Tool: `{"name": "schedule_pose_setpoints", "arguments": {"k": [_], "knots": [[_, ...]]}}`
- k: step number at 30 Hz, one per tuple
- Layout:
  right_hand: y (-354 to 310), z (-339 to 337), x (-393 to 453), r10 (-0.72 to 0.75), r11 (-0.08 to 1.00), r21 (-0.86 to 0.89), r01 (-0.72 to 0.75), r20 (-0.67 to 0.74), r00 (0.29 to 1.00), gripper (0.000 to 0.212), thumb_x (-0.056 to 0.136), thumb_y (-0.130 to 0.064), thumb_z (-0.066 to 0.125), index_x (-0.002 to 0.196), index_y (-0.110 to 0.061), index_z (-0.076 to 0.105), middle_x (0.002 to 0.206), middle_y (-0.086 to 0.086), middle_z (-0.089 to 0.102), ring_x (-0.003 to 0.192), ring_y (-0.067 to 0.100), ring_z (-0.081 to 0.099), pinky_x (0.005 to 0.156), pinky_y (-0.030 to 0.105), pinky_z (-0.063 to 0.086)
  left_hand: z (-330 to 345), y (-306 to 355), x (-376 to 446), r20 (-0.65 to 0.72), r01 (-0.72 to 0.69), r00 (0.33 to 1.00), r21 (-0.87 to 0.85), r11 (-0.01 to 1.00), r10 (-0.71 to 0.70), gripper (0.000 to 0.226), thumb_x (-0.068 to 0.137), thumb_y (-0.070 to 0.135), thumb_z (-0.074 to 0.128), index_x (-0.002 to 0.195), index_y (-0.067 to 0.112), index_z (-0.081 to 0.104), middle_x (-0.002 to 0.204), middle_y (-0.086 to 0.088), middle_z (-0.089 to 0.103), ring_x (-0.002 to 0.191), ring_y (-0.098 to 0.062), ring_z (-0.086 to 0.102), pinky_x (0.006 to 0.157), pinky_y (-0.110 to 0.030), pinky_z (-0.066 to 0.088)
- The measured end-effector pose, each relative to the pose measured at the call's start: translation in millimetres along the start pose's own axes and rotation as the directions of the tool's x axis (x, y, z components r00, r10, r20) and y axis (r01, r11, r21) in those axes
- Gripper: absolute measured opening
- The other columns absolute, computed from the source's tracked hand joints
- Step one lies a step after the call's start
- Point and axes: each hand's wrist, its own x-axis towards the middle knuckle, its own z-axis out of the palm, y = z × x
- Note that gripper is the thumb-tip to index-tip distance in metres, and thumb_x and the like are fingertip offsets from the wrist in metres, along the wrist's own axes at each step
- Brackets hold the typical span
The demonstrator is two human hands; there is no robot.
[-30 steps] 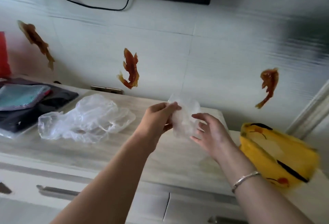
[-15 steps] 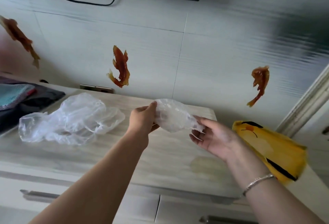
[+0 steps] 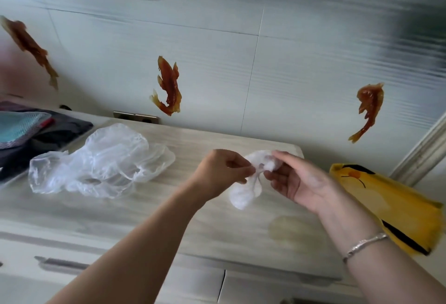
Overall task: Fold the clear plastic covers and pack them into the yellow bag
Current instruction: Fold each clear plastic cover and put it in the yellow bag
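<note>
A small clear plastic cover [image 3: 245, 193] is bunched between both hands above the middle of the cabinet top. My left hand [image 3: 223, 171] pinches its narrowed waist from the left. My right hand [image 3: 296, 178] pinches the same spot from the right, with part of the cover [image 3: 259, 156] puffing up above the fingers and a lobe hanging below. A pile of loose clear plastic covers [image 3: 101, 162] lies on the cabinet top to the left. The yellow bag [image 3: 391, 204] with black markings lies flat at the right end of the cabinet.
The light wood-grain cabinet top [image 3: 149, 212] has drawers below its front edge. Folded dark and teal cloths [image 3: 26, 132] sit at the far left. A tiled wall with fish stickers [image 3: 169, 86] stands behind, and a door frame [image 3: 424, 149] rises at the right.
The cover was stretched out between both hands; now the hands have come together and pinch it at the middle, so it hangs bunched. The hands have moved lower and rightward.
</note>
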Motion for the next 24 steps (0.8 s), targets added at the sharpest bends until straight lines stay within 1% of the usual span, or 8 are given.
{"name": "schedule_pose_setpoints", "arguments": {"k": [3,5,9,11,14,17,20,24], "knots": [[-4,4,-2,-0.019,0.997,0.072,0.012,0.087,0.996,0.024,0.098,-0.024,0.047,0.087,-0.007,0.059,0.071,0.012,0.071,0.058,0.020,0.069,0.042,0.021,0.051,-1,3,2,-0.019,0.033,0.999,-0.130,0.991,-0.036,0.002,0.084,0.007,0.067,0.082,0.007,0.069,0.076,-0.003,0.070,0.068,-0.008,0.067,0.057,-0.010,0.045],[-6,4,-1,-0.057,0.997,0.052,0.055,0.046,0.997,0.024,0.098,-0.021,0.044,0.087,-0.008,0.060,0.071,0.010,0.070,0.052,0.017,0.065,0.041,0.019,0.048,-2,5,3,-0.018,0.054,0.998,-0.243,0.968,-0.060,0.005,0.086,0.010,0.066,0.081,0.010,0.066,0.081,-0.003,0.069,0.077,-0.012,0.067,0.073,-0.019,0.052],[5,3,8,-0.113,0.962,-0.264,0.069,-0.155,0.981,0.023,0.093,-0.035,0.057,0.091,-0.014,0.065,0.073,0.001,0.057,0.057,0.013,0.048,0.048,0.024,0.040,-6,6,5,0.026,0.096,0.995,-0.525,0.846,-0.097,0.015,0.086,0.013,0.069,0.080,0.008,0.057,0.091,-0.013,0.067,0.090,-0.027,0.067,0.096,-0.040,0.051],[16,7,11,-0.072,0.944,-0.328,0.040,-0.085,0.994,0.031,0.092,-0.045,0.056,0.094,-0.016,0.068,0.084,-0.001,0.066,0.074,0.016,0.059,0.063,0.028,0.046,-6,6,6,0.032,0.098,0.995,-0.566,0.819,-0.098,0.016,0.086,0.011,0.069,0.079,0.007,0.055,0.092,-0.019,0.065,0.094,-0.033,0.065,0.096,-0.040,0.049],[24,17,7,-0.005,0.974,-0.225,0.016,0.046,0.999,0.032,0.095,-0.038,0.054,0.103,-0.011,0.070,0.096,0.002,0.074,0.089,0.019,0.069,0.080,0.033,0.055,-2,5,5,0.010,0.090,0.995,-0.551,0.829,-0.101,0.015,0.084,0.005,0.069,0.080,0.005,0.055,0.087,-0.020,0.062,0.084,-0.028,0.061,0.088,-0.035,0.051],[19,16,7,-0.030,0.998,-0.056,0.032,0.034,0.999,0.017,0.094,-0.021,0.056,0.102,-0.007,0.063,0.081,0.004,0.071,0.065,0.015,0.068,0.059,0.028,0.053,0,7,6,-0.031,0.085,0.991,-0.585,0.806,-0.128,0.019,0.081,-0.001,0.070,0.084,0.006,0.053,0.084,-0.016,0.059,0.079,-0.025,0.060,0.081,-0.030,0.053],[13,8,2,-0.072,0.989,0.126,0.074,-0.024,0.997,0.020,0.093,-0.014,0.057,0.111,-0.007,0.057,0.087,0.009,0.073,0.069,0.018,0.070,0.060,0.029,0.055,-1,8,5,-0.076,0.087,0.982,-0.639,0.764,-0.175,0.024,0.079,-0.005,0.071,0.090,0.007,0.053,0.088,-0.015,0.059,0.081,-0.025,0.061,0.085,-0.031,0.054],[24,-1,-18,-0.127,0.981,0.126,0.147,-0.153,0.980,0.007,0.093,-0.011,0.057,0.086,-0.011,0.055,0.088,0.010,0.075,0.078,0.019,0.072,0.070,0.035,0.051,-5,7,-2,-0.107,0.062,0.982,-0.605,0.793,-0.158,0.023,0.077,-0.006,0.072,0.091,0.004,0.057,0.084,-0.013,0.060,0.076,-0.020,0.062,0.076,-0.025,0.055]]}}
